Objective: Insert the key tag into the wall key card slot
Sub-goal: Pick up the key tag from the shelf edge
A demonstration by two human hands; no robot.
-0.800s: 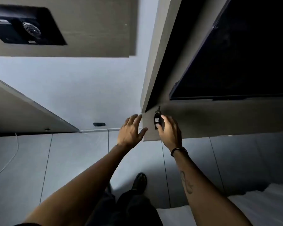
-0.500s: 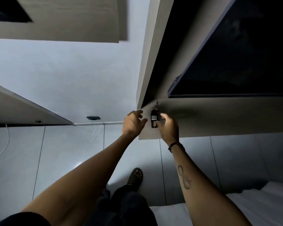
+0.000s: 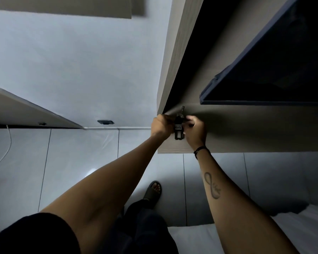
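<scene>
Since a moment ago the left hand (image 3: 162, 126), then open and apart, has closed in beside the black key tag (image 3: 179, 128) and now curls against its left edge. The right hand (image 3: 195, 132) pinches the tag from the right. The tag stands upright against the wood wall panel (image 3: 246, 129), at the dark key card slot (image 3: 178, 136). Both hands steadying it suggests insertion is under way; how deep is unclear.

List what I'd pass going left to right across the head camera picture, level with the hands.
Thin white cable → small dark wall socket → left hand → black rectangular key tag → right hand → grey wood-grain wall panel.
</scene>
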